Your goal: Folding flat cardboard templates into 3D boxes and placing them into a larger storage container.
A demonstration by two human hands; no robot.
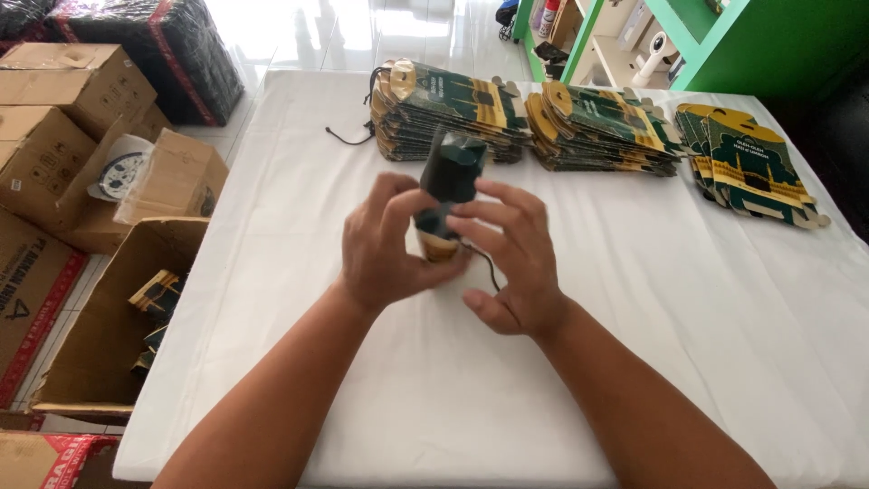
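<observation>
My left hand (385,244) and my right hand (511,258) both grip a small dark green and gold cardboard box (450,177) held upright above the white table (634,344). The fingers of both hands wrap its lower part, where a gold end shows. A thin black cord (486,269) hangs from the box between my hands.
Three stacks of flat green and gold box blanks lie along the table's far edge: left (444,113), middle (597,127), right (751,167). An open brown carton (118,317) with finished boxes stands on the floor at left, among other cartons (63,118). Green shelving (715,36) is behind.
</observation>
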